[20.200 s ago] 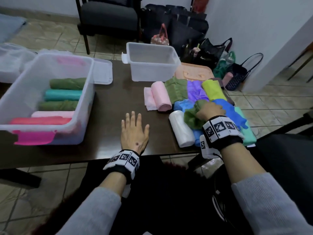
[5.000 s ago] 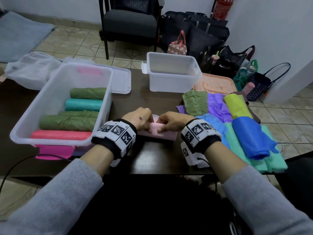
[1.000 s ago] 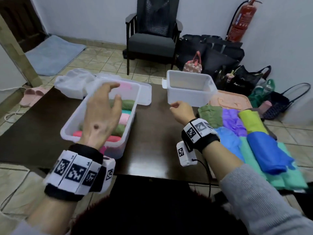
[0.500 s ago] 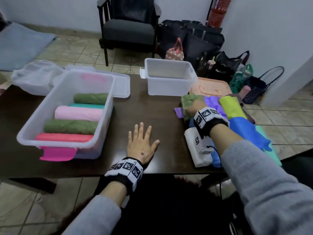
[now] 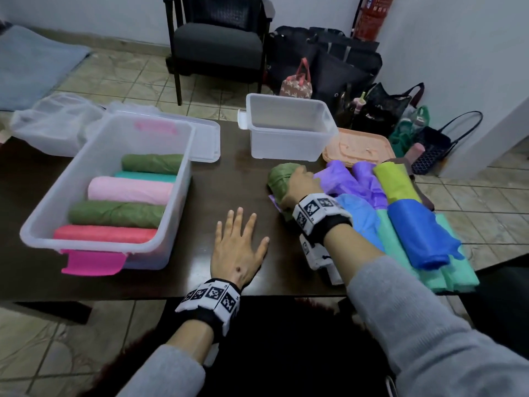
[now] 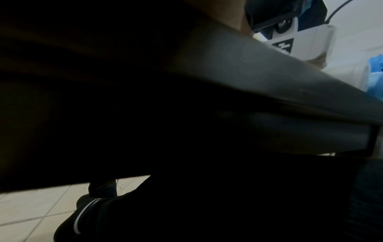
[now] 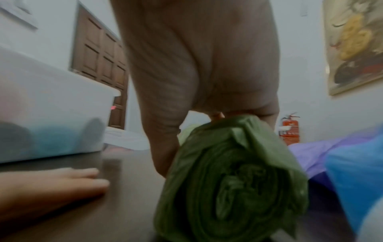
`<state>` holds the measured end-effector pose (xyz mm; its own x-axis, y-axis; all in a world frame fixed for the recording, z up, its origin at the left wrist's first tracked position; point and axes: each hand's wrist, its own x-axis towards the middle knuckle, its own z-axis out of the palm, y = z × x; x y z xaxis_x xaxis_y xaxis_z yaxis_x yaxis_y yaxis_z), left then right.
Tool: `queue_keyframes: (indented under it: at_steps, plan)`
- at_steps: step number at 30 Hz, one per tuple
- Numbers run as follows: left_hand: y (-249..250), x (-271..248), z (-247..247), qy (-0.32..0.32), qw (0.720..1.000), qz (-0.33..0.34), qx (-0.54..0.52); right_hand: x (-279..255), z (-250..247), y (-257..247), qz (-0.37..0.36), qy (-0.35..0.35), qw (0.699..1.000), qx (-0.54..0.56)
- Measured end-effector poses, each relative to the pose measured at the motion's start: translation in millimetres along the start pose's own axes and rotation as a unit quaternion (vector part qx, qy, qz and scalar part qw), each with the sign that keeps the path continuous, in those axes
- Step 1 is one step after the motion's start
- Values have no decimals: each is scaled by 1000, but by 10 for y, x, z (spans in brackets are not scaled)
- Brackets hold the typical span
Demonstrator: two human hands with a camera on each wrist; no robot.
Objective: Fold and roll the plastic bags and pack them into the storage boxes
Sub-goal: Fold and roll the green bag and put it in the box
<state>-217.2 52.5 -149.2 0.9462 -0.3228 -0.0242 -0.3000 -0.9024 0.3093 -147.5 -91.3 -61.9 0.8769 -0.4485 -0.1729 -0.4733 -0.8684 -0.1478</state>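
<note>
Dark wood is showing across the tabletop (image 5: 234, 181), where the left hand (image 5: 239, 250) is lying flat with its fingers spread, holding nothing. Further right, the right hand (image 5: 300, 184) is gripping an olive green rolled bag (image 5: 279, 179), its fingers curling over the roll at the left edge of a pile of purple, blue, yellow-green and teal bags (image 5: 406, 213). At the left, a clear storage box (image 5: 43, 224) is holding five rolled bags side by side. Behind the pile, a smaller clear box (image 5: 286, 138) is standing beside an orange lid (image 5: 357, 144).
</note>
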Motion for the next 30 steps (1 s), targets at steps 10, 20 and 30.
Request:
queue_keyframes:
  at_steps: [10, 20, 30]
  plan:
    - [-18, 5, 8, 10, 1000, -3, -15, -233, 285, -197, -68, 17, 997, -19]
    - [-6, -6, 18, 34, 999, -3, -30, -171, -318, -11, -30, 66, 980, 187]
    - [-50, -40, -112, 30, 988, -7, -149, -328, -233, -123, -30, -10, 979, 204]
